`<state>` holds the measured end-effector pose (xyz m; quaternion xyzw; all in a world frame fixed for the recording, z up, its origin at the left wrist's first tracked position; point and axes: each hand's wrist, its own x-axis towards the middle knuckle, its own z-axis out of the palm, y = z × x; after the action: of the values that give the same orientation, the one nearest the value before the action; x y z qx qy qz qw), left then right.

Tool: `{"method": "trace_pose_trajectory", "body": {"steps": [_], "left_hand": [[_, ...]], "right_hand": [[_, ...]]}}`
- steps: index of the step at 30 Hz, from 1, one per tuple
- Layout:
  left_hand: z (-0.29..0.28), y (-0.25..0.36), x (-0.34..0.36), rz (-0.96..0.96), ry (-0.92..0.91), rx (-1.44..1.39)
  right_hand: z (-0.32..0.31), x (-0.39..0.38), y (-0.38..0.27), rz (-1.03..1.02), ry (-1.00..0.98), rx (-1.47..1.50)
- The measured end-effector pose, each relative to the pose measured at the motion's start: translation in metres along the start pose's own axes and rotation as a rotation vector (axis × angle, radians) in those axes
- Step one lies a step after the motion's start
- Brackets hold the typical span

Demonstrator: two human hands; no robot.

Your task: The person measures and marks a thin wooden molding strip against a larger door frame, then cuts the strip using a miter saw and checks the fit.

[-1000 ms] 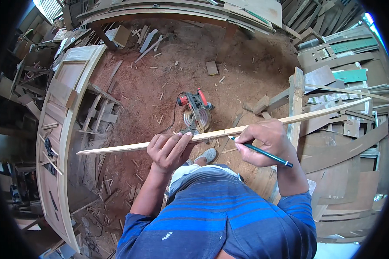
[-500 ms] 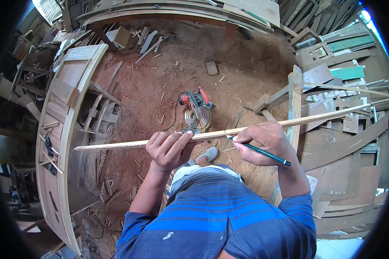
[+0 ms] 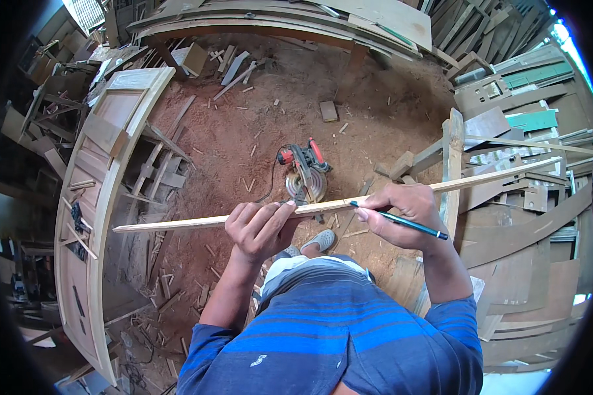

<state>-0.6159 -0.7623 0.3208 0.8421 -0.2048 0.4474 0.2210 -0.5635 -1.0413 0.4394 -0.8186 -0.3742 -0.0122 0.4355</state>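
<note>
A long thin wooden strip (image 3: 178,224) is held level across the view. The left hand (image 3: 260,227) is curled shut around it from below. Beyond the fingers, a circular saw (image 3: 304,174) is seen on the sawdust floor. The right hand (image 3: 402,214) is closed on the strip, a green pencil (image 3: 402,222) pinched between its fingers.

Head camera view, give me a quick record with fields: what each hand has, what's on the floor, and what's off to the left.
left hand: grips a long thin wooden strip, held level
right hand: holds the same strip, with a green pencil in its fingers
floor: reddish sawdust, wood scraps, a red circular saw
left side: arched wooden door frame lying flat
</note>
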Motion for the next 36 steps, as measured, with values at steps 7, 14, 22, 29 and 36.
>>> {"method": "trace_pose_trajectory", "body": {"steps": [7,14,22,29,36], "left_hand": [[-0.001,0.008,0.001,-0.012,0.012,0.006],[0.001,0.012,-0.002,0.012,-0.009,0.000],[0.005,0.019,-0.005,0.010,0.004,-0.026],[0.006,0.026,-0.010,0.015,0.011,-0.029],[0.009,0.033,-0.015,-0.005,0.005,-0.056]], "right_hand": [[-0.005,-0.002,-0.003,0.057,-0.074,0.014],[-0.010,-0.008,-0.004,0.095,-0.057,0.010],[-0.014,-0.020,-0.004,0.117,-0.081,0.021],[-0.011,-0.029,-0.004,0.122,-0.048,0.030],[-0.011,-0.037,-0.005,0.149,-0.057,0.022]]}}
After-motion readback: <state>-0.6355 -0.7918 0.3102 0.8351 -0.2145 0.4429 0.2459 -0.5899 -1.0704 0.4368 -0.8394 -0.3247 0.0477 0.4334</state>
